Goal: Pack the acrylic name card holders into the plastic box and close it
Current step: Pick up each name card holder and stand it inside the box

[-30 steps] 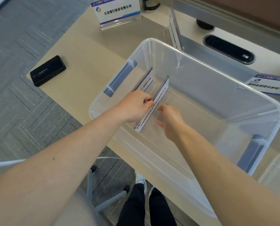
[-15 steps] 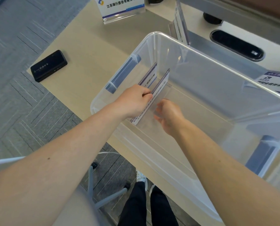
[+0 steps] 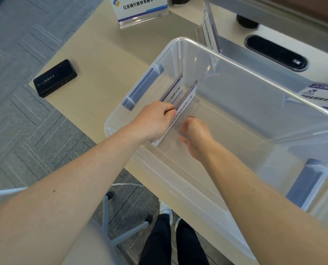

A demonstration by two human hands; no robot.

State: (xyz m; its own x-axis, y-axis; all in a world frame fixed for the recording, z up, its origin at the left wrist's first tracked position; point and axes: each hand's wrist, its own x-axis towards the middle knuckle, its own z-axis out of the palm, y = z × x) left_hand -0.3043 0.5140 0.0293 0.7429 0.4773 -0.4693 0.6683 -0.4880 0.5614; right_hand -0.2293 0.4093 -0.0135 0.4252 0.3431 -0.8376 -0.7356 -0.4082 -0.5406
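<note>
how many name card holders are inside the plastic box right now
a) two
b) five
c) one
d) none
a, two holders stand side by side in the plastic box by its left wall: the first holder, and the second holder, which the left hand grips at its top edge.
</note>
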